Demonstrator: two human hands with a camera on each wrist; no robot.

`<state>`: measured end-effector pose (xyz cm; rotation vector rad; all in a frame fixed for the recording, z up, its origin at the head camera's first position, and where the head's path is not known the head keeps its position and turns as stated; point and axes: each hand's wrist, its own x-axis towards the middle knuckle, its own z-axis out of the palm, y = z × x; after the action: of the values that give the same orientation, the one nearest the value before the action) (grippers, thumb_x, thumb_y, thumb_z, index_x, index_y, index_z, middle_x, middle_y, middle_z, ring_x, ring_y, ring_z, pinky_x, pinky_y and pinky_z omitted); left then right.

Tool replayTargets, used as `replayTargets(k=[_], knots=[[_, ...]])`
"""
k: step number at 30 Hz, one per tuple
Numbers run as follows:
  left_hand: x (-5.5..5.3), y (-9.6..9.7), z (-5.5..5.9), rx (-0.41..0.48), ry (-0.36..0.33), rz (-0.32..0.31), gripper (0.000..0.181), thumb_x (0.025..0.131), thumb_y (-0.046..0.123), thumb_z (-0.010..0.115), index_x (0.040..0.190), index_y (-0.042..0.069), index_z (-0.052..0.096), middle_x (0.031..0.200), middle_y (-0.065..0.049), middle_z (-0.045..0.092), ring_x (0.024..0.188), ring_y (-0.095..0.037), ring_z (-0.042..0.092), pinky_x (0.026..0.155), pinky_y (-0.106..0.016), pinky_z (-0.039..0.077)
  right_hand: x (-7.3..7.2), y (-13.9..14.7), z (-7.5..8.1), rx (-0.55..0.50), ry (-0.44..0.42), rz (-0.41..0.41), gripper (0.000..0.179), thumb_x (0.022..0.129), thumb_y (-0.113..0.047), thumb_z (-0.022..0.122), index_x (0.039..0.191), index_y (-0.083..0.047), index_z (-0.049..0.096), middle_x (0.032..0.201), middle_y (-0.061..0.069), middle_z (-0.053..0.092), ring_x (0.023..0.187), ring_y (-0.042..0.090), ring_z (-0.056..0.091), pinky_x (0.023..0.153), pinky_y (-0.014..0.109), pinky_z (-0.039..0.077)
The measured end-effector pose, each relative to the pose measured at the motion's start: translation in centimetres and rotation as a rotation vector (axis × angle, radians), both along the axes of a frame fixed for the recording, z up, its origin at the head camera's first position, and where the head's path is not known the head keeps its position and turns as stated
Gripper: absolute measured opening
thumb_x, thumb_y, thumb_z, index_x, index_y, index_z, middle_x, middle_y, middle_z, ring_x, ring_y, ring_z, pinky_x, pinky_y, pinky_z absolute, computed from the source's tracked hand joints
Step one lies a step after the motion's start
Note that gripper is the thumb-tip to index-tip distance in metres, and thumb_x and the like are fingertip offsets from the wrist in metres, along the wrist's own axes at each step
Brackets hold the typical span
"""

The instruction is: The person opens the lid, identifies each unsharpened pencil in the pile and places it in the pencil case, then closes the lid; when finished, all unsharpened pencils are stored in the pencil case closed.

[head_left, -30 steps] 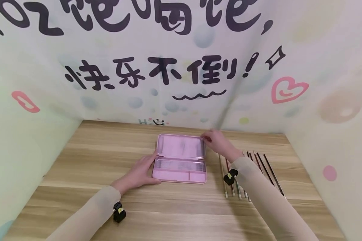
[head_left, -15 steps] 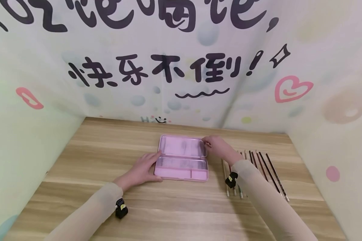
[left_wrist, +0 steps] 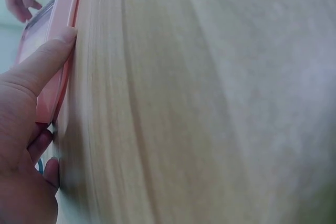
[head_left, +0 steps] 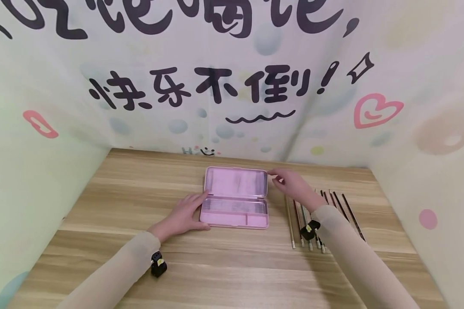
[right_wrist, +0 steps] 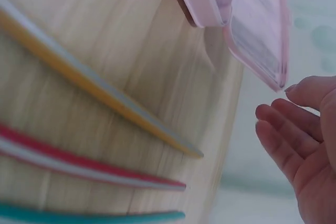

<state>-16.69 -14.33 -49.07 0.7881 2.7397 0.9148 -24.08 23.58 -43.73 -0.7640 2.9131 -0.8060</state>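
Observation:
A pink pencil case [head_left: 223,219] stands open on the wooden table, its lid [head_left: 236,181] raised at the back. My left hand [head_left: 179,217] holds the case's left end. In the left wrist view its thumb [left_wrist: 48,59] lies along the front edge, other fingers curled by the end. My right hand [head_left: 295,186] is at the lid's upper right corner, fingers loosely bent. The right wrist view shows one fingertip of that hand [right_wrist: 307,137] very close to the lid corner; contact is hard to tell. Nothing is between its fingers.
Several pencils lie side by side right of the case, partly under my right forearm; a yellow pencil [right_wrist: 107,94], a red pencil [right_wrist: 94,165] and a teal pencil [right_wrist: 105,216] are nearest. A printed backdrop [head_left: 170,128] rises behind the table [head_left: 232,270].
My right hand has shifted right, from the lid's edge to just beside its corner, and its fingers have loosened. The left hand keeps its hold. The head view has shifted slightly.

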Motion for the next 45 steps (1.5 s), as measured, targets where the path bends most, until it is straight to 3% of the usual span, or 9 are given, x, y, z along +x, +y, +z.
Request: replayTargets(k=[4,9,15,27,34,42,45], knots=[[-0.2,0.1,0.0,-0.006,-0.01,0.004,0.108,0.081,0.039,0.09,0.161,-0.002,0.03,0.158,-0.025,0.043,0.146,-0.048,0.037,0.115,-0.072,0.027,0.9,1.0,0.4,0.025,0.02,-0.026,0.025,0.1,-0.002,0.063,0.123,0.007,0.069,0.116,0.02,0.072,0.096,0.031,0.07,0.087,0.048,0.059],[-0.4,0.1,0.3,-0.008,-0.01,0.006,0.109,0.081,0.039,0.09,0.161,-0.003,0.03,0.158,-0.027,0.043,0.145,-0.05,0.037,0.116,-0.072,0.027,2.9,2.3,0.7,0.1,-0.016,-0.102,0.015,0.101,-0.008,0.065,0.111,0.001,0.073,0.096,0.008,0.073,0.082,0.019,0.067,0.072,0.037,0.06],[-0.7,0.1,0.2,-0.011,-0.004,0.014,0.11,0.08,0.041,0.091,0.162,-0.001,0.03,0.159,-0.026,0.043,0.145,-0.05,0.037,0.116,-0.072,0.026,5.6,3.0,0.1,0.173,-0.001,-0.182,0.009,0.1,-0.014,0.069,0.103,-0.006,0.072,0.084,0.002,0.073,0.063,0.009,0.059,0.053,0.028,0.05],[-0.8,-0.3,-0.2,0.014,-0.006,0.028,0.114,0.079,0.045,0.09,0.163,0.001,0.028,0.16,-0.028,0.039,0.146,-0.05,0.035,0.116,-0.073,0.024,9.4,2.8,-1.2,0.239,0.153,-0.187,0.014,0.09,-0.01,0.079,0.101,-0.004,0.072,0.078,0.001,0.071,0.062,0.01,0.058,0.048,0.024,0.046],[-0.2,-0.4,-0.6,0.019,-0.019,0.019,0.098,0.089,0.044,0.081,0.162,0.002,0.031,0.159,-0.027,0.041,0.146,-0.05,0.037,0.115,-0.074,0.025,10.7,2.5,-2.0,0.254,0.148,-0.198,0.016,0.09,-0.014,0.081,0.101,-0.005,0.072,0.074,-0.003,0.067,0.06,0.006,0.053,0.049,0.021,0.045],[0.0,-0.5,-0.7,0.039,-0.039,0.021,0.099,0.087,0.043,0.084,0.162,0.002,0.033,0.158,-0.026,0.044,0.145,-0.05,0.038,0.115,-0.073,0.025,11.6,2.0,-2.4,0.257,0.105,-0.237,0.016,0.091,-0.016,0.08,0.099,-0.004,0.072,0.072,-0.002,0.07,0.057,0.007,0.055,0.05,0.025,0.049],[-0.2,-0.4,-0.6,0.047,-0.04,0.016,0.1,0.087,0.043,0.084,0.162,0.002,0.033,0.159,-0.026,0.043,0.145,-0.05,0.038,0.116,-0.073,0.024,11.7,1.9,-2.4,0.272,0.143,-0.232,0.016,0.089,-0.016,0.082,0.097,-0.005,0.073,0.07,-0.003,0.069,0.057,0.009,0.053,0.049,0.025,0.048]])
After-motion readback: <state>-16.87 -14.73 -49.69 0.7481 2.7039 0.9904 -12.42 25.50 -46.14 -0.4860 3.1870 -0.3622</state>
